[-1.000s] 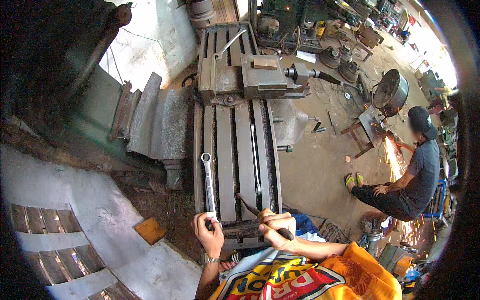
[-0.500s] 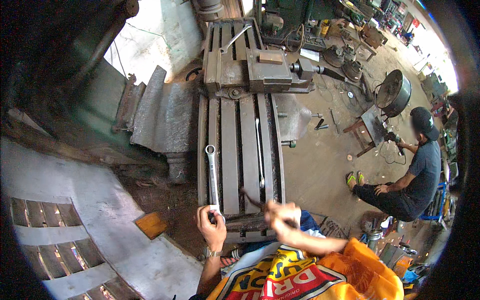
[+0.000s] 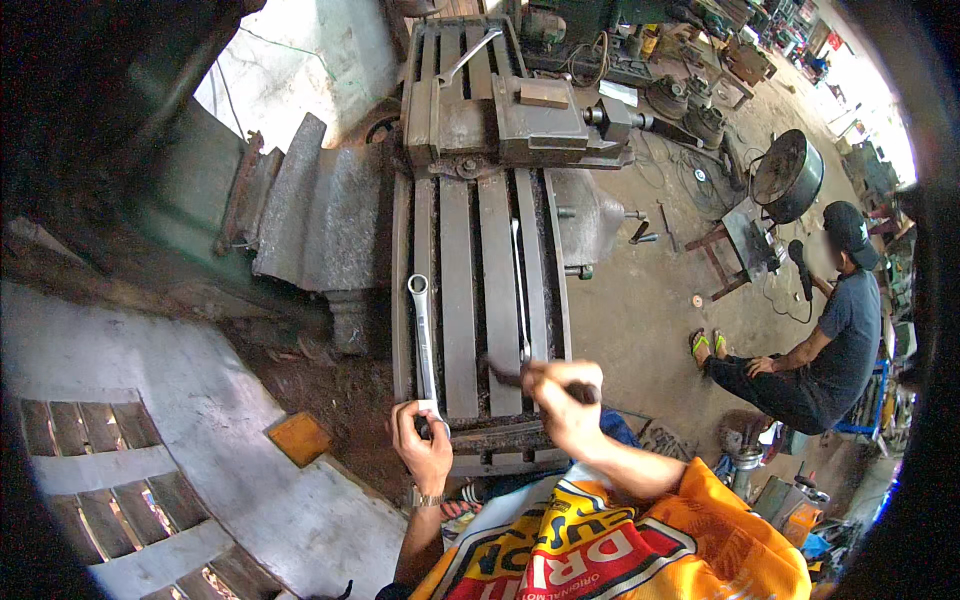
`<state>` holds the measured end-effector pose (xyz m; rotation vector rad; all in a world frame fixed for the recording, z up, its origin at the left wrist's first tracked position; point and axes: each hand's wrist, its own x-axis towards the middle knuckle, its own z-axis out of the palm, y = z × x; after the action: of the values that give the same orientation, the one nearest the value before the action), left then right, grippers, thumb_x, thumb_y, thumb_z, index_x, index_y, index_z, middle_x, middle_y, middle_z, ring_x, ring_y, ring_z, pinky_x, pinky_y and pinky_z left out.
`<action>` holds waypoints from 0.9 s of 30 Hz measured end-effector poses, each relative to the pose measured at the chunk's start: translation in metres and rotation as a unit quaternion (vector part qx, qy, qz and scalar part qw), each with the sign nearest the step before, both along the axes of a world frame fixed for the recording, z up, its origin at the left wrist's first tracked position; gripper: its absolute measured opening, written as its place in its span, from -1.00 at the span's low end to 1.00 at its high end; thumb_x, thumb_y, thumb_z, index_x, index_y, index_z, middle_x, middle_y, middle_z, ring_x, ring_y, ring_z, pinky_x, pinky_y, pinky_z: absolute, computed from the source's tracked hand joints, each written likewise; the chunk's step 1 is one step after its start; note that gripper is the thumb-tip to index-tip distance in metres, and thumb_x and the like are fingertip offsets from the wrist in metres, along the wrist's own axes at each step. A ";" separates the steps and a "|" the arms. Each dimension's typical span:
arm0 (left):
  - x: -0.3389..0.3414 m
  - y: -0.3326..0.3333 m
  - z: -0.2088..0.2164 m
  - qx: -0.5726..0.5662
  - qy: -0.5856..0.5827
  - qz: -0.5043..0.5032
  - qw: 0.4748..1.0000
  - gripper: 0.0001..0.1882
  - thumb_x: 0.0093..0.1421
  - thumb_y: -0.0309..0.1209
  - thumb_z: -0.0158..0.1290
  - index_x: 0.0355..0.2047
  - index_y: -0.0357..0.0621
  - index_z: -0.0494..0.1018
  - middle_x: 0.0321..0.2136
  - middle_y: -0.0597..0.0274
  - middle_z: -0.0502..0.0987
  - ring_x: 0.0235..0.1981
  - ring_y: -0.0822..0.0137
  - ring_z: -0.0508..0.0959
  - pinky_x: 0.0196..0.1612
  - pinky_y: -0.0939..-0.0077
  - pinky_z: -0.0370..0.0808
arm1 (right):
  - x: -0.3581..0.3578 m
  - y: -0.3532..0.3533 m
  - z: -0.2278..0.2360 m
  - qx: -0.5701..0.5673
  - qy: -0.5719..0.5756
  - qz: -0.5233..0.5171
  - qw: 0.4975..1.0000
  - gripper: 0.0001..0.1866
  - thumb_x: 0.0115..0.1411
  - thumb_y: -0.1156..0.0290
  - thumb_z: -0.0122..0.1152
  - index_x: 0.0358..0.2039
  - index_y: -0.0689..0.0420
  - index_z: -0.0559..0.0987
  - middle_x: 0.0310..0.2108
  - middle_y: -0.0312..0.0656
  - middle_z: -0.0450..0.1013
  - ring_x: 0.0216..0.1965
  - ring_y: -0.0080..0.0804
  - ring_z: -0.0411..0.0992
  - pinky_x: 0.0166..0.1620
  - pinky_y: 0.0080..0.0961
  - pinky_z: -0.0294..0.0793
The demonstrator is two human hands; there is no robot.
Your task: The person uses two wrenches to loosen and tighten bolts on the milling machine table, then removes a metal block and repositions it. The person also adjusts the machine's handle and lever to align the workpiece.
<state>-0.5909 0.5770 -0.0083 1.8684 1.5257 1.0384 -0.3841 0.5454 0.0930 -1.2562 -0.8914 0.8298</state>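
My left hand [image 3: 422,442] is closed around the near end of a long combination wrench [image 3: 423,335]. That wrench lies lengthwise along the left side of the slotted steel machine table [image 3: 461,330], its ring end pointing away from me. Over the table's near right part, my right hand [image 3: 566,402] is wrapped round a dark tool [image 3: 506,374] with a thick rounded handle. A thin curved end sticks out to the left of the fist; its exact kind cannot be made out. Just beyond this hand, a second, slimmer wrench [image 3: 519,285] rests along the table.
A heavy machine vise [image 3: 540,130] spans the table's far part, with a small block [image 3: 543,94] on top and another wrench [image 3: 469,58] behind. On the right a seated person [image 3: 845,330] holds a dark power tool [image 3: 800,268] near a metal stand and round pan [image 3: 787,177].
My right hand has moved forward, away from me, with the dark tool. My left hand stays on the wrench. The seated person has raised the power tool. The view has shifted slightly.
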 end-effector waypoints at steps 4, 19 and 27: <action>0.000 0.000 0.000 -0.012 -0.004 -0.005 1.000 -0.80 0.00 -0.59 0.04 -0.31 -0.21 0.39 -0.38 0.09 0.44 -0.29 0.02 0.45 -0.12 0.13 0.33 | -0.015 -0.039 0.001 0.070 -0.008 0.096 0.993 -0.69 0.06 0.59 0.13 -0.77 0.26 0.31 -0.77 -0.20 0.21 -0.71 -0.37 0.14 -0.46 -0.40 0.21; 0.001 0.001 0.005 0.004 0.023 -0.010 1.000 -0.80 0.00 -0.64 0.03 -0.32 -0.26 0.39 -0.37 0.07 0.42 -0.31 0.06 0.45 -0.18 0.22 0.37 | -0.023 -0.029 0.011 0.160 -0.074 0.136 0.975 -0.77 0.02 0.62 0.12 -0.73 0.25 0.36 -0.72 -0.15 0.26 -0.65 -0.28 0.25 -0.47 -0.38 0.29; 0.001 0.001 0.004 -0.001 -0.001 -0.014 1.000 -0.77 0.00 -0.61 0.02 -0.28 -0.19 0.39 -0.38 0.11 0.43 -0.29 0.03 0.44 -0.12 0.14 0.32 | -0.009 -0.013 0.002 0.061 -0.082 0.087 0.991 -0.71 0.07 0.60 0.14 -0.74 0.26 0.33 -0.74 -0.19 0.25 -0.70 -0.44 0.18 -0.57 -0.50 0.19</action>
<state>-0.5902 0.5783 -0.0047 1.8817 1.4955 1.0255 -0.3928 0.5321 0.0949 -1.1626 -1.1802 0.8032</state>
